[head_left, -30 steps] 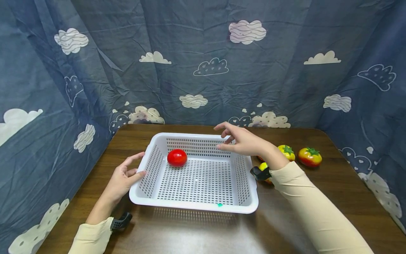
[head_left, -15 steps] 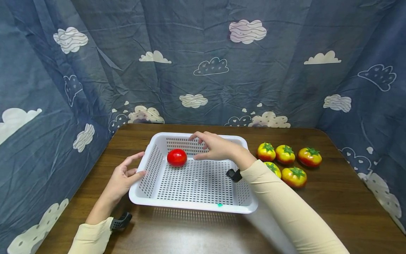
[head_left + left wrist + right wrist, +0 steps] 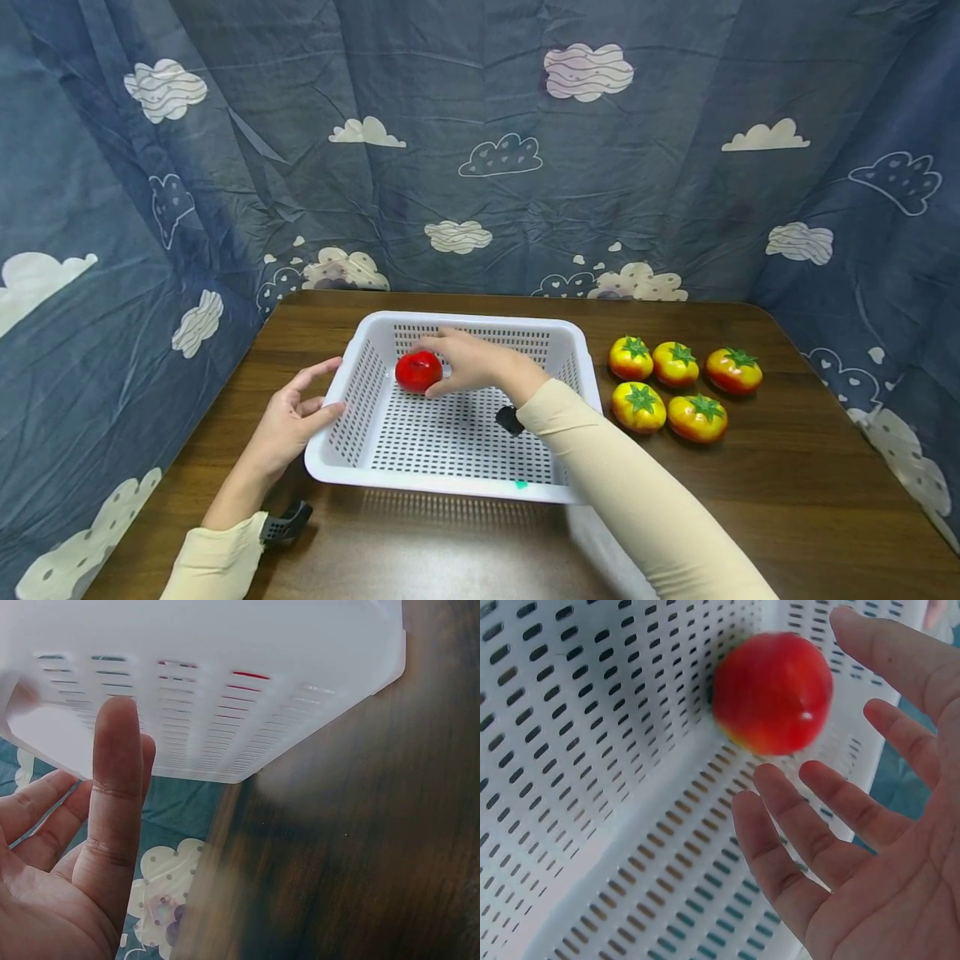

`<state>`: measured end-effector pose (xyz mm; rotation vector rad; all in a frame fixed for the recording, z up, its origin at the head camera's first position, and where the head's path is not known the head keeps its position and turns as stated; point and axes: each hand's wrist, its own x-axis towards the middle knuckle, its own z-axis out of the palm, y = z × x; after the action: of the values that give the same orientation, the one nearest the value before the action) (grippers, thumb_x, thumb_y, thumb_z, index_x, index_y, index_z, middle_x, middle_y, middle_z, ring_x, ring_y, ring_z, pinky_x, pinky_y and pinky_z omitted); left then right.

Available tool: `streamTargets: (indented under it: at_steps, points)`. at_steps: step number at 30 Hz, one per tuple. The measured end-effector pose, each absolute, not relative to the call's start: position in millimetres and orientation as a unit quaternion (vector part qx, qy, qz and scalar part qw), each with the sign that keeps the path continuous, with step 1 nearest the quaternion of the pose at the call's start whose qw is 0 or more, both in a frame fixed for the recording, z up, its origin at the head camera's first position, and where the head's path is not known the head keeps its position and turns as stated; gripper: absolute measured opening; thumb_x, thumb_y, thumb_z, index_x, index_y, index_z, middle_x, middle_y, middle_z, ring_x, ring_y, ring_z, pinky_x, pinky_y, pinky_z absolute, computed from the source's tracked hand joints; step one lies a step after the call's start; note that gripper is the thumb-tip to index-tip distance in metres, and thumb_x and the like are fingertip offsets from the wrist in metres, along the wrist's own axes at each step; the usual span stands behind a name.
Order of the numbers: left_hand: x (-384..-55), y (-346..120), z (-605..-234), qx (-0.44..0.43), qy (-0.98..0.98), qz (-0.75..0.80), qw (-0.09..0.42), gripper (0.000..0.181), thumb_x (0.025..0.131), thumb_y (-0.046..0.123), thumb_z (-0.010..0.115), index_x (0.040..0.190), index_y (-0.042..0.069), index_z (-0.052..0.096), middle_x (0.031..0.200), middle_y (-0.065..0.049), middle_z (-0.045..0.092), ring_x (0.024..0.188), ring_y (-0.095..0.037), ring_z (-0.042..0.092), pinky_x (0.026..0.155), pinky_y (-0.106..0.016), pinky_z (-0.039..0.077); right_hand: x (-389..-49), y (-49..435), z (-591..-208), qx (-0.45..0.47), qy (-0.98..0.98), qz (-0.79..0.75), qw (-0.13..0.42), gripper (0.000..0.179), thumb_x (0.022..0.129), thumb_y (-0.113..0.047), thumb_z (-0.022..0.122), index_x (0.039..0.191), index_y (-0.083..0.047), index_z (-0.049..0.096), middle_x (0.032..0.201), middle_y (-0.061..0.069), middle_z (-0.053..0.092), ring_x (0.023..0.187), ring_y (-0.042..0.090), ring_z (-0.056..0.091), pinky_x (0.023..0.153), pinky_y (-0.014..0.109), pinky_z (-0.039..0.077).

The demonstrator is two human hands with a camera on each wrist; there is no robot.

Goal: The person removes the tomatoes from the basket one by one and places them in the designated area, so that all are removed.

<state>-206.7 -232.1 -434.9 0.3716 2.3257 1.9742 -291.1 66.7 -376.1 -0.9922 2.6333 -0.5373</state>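
Note:
A glossy red tomato (image 3: 417, 372) lies in the far left corner of a white perforated plastic basket (image 3: 450, 489). A trace of yellow shows at its lower side in the right wrist view. Reaching inside the basket, my right hand (image 3: 471, 363) has its fingers and thumb spread close to the tomato (image 3: 774, 694), with space between palm and fruit. My left hand (image 3: 290, 421) is at the basket's left rim, index fingertip and thumb touching the edge. In the left wrist view, an extended digit of that hand (image 3: 114, 817) stands upright before the slotted basket wall.
Several red-and-yellow tomatoes with green leafy tops, such as one at the front (image 3: 697, 418), sit on the brown wooden table (image 3: 795, 492) right of the basket. A dark blue curtain (image 3: 480, 200) with cloud prints hangs behind the table and along its sides.
My right hand has moved left from the basket's right side and down to the red tomato, uncovering the tomatoes on the right. The left hand and the basket have stayed put.

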Motion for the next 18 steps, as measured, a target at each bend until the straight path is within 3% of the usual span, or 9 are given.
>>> streamTargets:
  at_steps: [4,9,18]
  points:
    - [-207,-232,-435,0.121,0.757,0.641,0.035,0.070,0.100,-0.001,0.069,0.163,0.003,0.038,0.127,-0.040,0.066,0.092,-0.014,0.080,0.069,-0.045,0.068,-290,57,-380,-0.335,0.916,-0.168,0.143,0.069,0.093,-0.025,0.085,0.156,-0.025,0.057,0.152,0.013,0.053,0.139,0.029,0.053,0.112,0.047,0.056]
    - [-206,-232,-435,0.122,0.762,0.635,0.035,0.069,0.101,0.000,0.068,0.163,0.003,0.037,0.133,-0.046,0.060,0.094,-0.012,0.080,0.070,-0.045,0.068,-288,48,-384,-0.338,0.918,-0.150,0.144,0.069,0.093,-0.025,0.086,0.155,-0.024,0.057,0.151,0.015,0.052,0.139,0.032,0.055,0.114,0.046,0.055]
    - [-206,-232,-435,0.121,0.763,0.634,0.034,0.069,0.101,0.000,0.067,0.163,0.003,0.037,0.133,-0.048,0.059,0.093,-0.011,0.080,0.070,-0.045,0.068,-288,42,-390,-0.328,0.925,-0.138,0.134,0.073,0.087,-0.022,0.092,0.150,-0.024,0.056,0.147,0.012,0.054,0.135,0.031,0.058,0.112,0.046,0.057]
